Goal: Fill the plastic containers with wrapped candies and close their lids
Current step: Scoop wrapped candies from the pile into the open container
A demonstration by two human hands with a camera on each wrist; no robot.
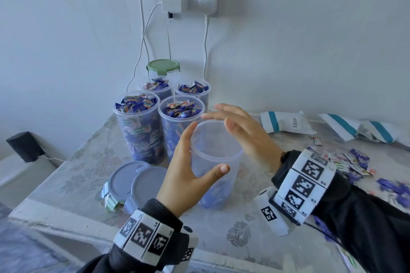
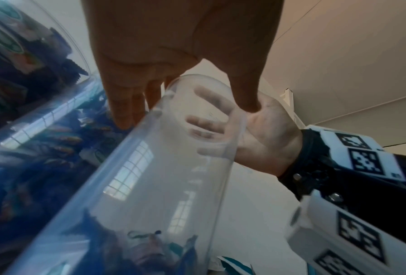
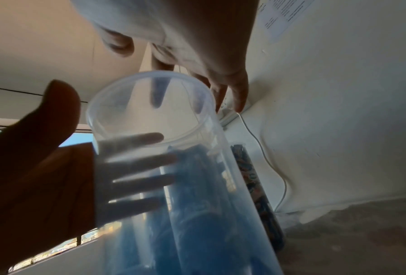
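A clear plastic container (image 1: 216,162) stands open on the table with a few blue wrapped candies in its bottom (image 2: 155,253). My left hand (image 1: 206,148) cups it. Its straight fingers (image 3: 136,178) lie against the far left wall, and the thumb reaches across the near side. The right wrist view shows a small gap between thumb and wall. My right hand (image 1: 221,118) hovers flat just above the rim (image 3: 150,78), fingers spread, holding nothing. Several containers filled with candies (image 1: 137,122) stand without lids right behind.
Two grey-blue lids (image 1: 126,179) lie overlapped to the left of the container. A green-lidded container (image 1: 163,66) stands by the wall under hanging cables. Loose candies (image 1: 355,164) and white bags (image 1: 286,122) are at the right. The table's front edge (image 1: 66,221) is close.
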